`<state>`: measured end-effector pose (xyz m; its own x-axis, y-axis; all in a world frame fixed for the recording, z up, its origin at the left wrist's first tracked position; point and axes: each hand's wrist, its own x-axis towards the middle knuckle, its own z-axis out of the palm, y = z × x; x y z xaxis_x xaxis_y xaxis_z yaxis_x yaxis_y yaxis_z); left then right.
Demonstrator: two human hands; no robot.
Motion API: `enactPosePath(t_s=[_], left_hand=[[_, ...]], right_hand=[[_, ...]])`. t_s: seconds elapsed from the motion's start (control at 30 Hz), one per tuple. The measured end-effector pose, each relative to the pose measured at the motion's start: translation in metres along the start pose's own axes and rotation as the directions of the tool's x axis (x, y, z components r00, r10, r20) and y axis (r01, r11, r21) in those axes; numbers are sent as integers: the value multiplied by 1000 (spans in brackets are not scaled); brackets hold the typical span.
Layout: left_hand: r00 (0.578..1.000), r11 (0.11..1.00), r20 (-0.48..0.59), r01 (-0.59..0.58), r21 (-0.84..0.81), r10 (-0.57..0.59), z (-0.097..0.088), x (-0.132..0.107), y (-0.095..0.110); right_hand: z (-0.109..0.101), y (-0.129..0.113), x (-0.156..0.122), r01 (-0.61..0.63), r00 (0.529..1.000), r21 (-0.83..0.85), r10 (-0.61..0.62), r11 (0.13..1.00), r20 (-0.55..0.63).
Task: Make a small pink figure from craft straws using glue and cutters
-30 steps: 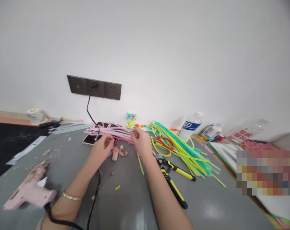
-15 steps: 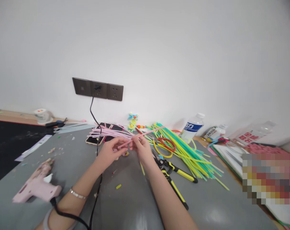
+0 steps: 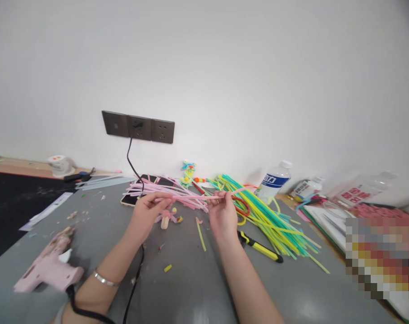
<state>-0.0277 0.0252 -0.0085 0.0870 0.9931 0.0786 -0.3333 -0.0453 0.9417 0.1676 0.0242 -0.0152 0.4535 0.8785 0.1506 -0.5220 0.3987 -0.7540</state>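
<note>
A single pink pipe cleaner is stretched sideways between my hands above the grey table. My left hand pinches its left end and my right hand pinches it further right, with the tip poking out past my fingers. Just behind them lies a heap of pink pipe cleaners on a phone. A small pink and yellow figure on a cork lies below my left hand.
A pink glue gun with a black cord lies front left. Green and yellow pipe cleaners, yellow-handled pliers, a water bottle and papers sit to the right. A wall socket is behind.
My hands lifted one pink pipe cleaner out of the heap and then drew apart, pulling it straight. My right hand moved right, over the pliers.
</note>
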Motion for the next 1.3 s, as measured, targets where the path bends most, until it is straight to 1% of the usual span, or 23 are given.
enactPosePath(t_s=[0.07,0.13,0.2,0.23,0.27,0.3,0.37,0.4,0.43,0.5,0.6,0.73,0.83,0.97,1.07,1.13,1.2,1.23,1.3], left_hand=[[999,992,-39,30,-122,-35,0,1,0],[994,977,-91,37,-210,-57,0,3,2],[991,970,-114,36,-238,-65,0,3,3],[993,972,-101,44,-231,-69,0,3,3],[994,975,-74,58,-215,-76,0,3,3],[995,977,-42,76,-198,-86,0,2,2],[995,979,6,101,-179,-102,0,1,0],[995,979,13,103,-174,-102,0,0,-1],[995,981,11,99,-168,-98,0,0,-2],[996,986,3,85,-143,-86,1,-1,-4],[997,993,36,73,-96,-70,4,-3,-4],[996,996,71,52,-70,-47,6,-4,-3],[996,998,74,49,-39,-46,6,-5,-3],[995,999,90,41,11,-41,5,-6,-2],[996,1000,88,28,9,-28,6,-6,-1],[997,1000,77,25,-13,-23,7,-7,-1],[998,998,61,19,-57,-15,8,-7,0],[999,996,48,13,-87,-9,8,-7,1],[1000,989,6,-6,-149,7,7,-6,1]], right_hand=[[-1,-5,2,-28,999,3,28,1000,19],[-1,-9,1,-41,995,-70,47,997,92],[-1,-12,-3,32,981,-210,10,977,195],[-2,-13,-6,74,966,-283,2,956,260],[-2,-13,-9,102,943,-350,22,931,332],[-2,-13,-13,116,911,-414,70,903,407],[-1,-12,-20,145,825,-539,200,830,529],[1,-11,-24,176,783,-588,250,789,570],[3,-10,-28,212,750,-625,286,751,597],[7,-9,-33,256,708,-663,331,704,625],[11,-8,-37,245,677,-676,376,696,633],[11,-6,-37,213,646,-682,423,700,636],[10,-7,-37,197,632,-689,447,697,633],[11,-10,-38,221,618,-709,465,670,633],[12,-13,-39,217,602,-722,492,657,629],[12,-12,-38,199,597,-712,492,674,633],[10,-10,-34,142,622,-693,481,707,618],[9,-8,-31,106,649,-677,465,728,602],[5,-5,-25,20,737,-624,410,781,537]])
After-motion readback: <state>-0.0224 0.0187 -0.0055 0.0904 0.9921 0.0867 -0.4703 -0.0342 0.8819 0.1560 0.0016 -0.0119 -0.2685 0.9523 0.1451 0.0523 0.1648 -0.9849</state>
